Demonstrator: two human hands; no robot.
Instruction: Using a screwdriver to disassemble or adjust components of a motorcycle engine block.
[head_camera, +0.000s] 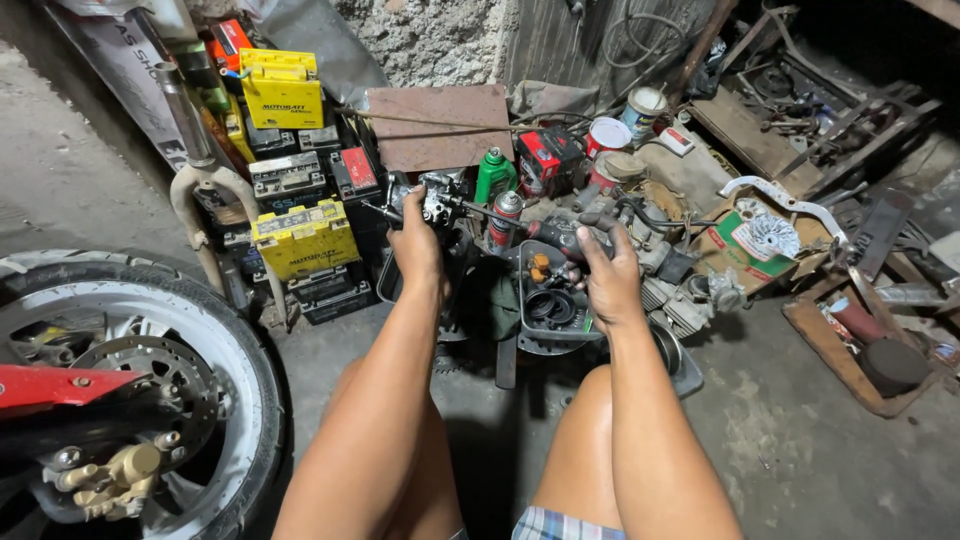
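Wheel: a motorcycle front wheel (130, 390) fills the lower left, with its tyre, a brake disc (150, 385) and a gold-coloured brake caliper (105, 480); a red mudguard (55, 388) crosses it. Neither hand is near it.
Batteries: a stack of yellow and black batteries (300, 180) stands against the wall, left of the hands, with a bare fork leg (195, 170) leaning in front of it.
Left hand: the left hand (418, 240) is raised in front of the person, its fingers wrapped tight around a small dark metal part (432, 200) held above the floor, just right of the batteries.
Metal part: it looks like a small assembly with a rod sticking out to the left; what kind of part it is cannot be told.
Screwdriver: a long thin shaft runs from the metal part to a dark handle (560, 235), so the tip meets the part.
Right hand: the right hand (605, 275) is closed around that screwdriver handle, fingers curled over it.
Tray: a dark tray (527, 310) lies on the floor under the hands, holding black rubber rings (550, 305) and a small orange piece (540, 268), which look already taken off or set ready.
Progress: by my judgement the work on the part is midway; a screw is being turned, and whether it goes in or out cannot be told.
Behind: a green bottle (494, 175), a spray can (505, 215) and tins (608, 135) stand behind the hands.
Right side: an engine block (680, 290), a cardboard box (750, 245) and scrap metal (850, 120) lie untouched.
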